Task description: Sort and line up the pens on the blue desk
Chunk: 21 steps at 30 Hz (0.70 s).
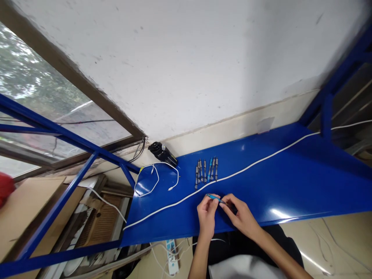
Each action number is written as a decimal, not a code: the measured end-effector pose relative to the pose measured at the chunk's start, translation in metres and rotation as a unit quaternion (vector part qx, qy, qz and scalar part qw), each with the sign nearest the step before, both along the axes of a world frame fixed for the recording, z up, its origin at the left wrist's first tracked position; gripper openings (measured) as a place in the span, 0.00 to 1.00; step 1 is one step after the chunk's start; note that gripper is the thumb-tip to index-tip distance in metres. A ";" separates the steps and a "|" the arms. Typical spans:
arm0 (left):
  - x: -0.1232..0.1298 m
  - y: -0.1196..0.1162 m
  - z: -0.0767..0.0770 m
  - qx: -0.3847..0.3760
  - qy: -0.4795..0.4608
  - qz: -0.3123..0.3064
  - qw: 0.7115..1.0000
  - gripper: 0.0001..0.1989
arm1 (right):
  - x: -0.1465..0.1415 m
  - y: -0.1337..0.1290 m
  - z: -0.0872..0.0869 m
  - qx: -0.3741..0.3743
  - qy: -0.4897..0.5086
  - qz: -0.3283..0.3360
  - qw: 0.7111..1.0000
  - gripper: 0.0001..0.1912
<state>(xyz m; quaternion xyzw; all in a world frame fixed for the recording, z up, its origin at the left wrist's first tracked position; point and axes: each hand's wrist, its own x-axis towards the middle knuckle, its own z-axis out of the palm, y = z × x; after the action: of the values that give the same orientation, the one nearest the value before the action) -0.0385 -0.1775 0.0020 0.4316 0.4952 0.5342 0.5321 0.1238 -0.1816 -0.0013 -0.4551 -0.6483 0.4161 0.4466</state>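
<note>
My left hand (207, 215) and my right hand (240, 216) meet above the front edge of a glossy blue metal table (276, 174). Between their fingertips is a slim blue pen-like tool (215, 198), pinched by both hands. Its exact kind is too small to tell. A little beyond my fingers, several similar grey and blue tools (206, 169) lie side by side, tips toward me. A long white cable (247, 167) runs across the table just behind my hands, touching neither.
A black cylindrical device (162, 154) lies at the table's far left corner, near a looped white USB cable (148, 180). A white wall rises behind the table, with a window (37, 97) at left. Blue frame bars surround the table. A power strip (172, 255) lies on the floor below.
</note>
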 end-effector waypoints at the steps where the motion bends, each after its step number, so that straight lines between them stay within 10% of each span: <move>1: 0.000 0.000 0.000 0.002 0.001 0.000 1.000 0.14 | 0.000 0.000 0.001 0.001 0.000 0.009 1.000 0.10; 21: 0.001 0.000 0.005 0.003 -0.016 0.002 1.000 0.17 | 0.000 0.002 0.009 -0.012 -0.022 0.030 0.999 0.15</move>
<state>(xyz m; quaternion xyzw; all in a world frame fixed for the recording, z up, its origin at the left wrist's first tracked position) -0.0379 -0.1780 0.0072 0.4233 0.4857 0.5435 0.5381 0.1237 -0.1799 0.0076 -0.4498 -0.6665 0.4271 0.4134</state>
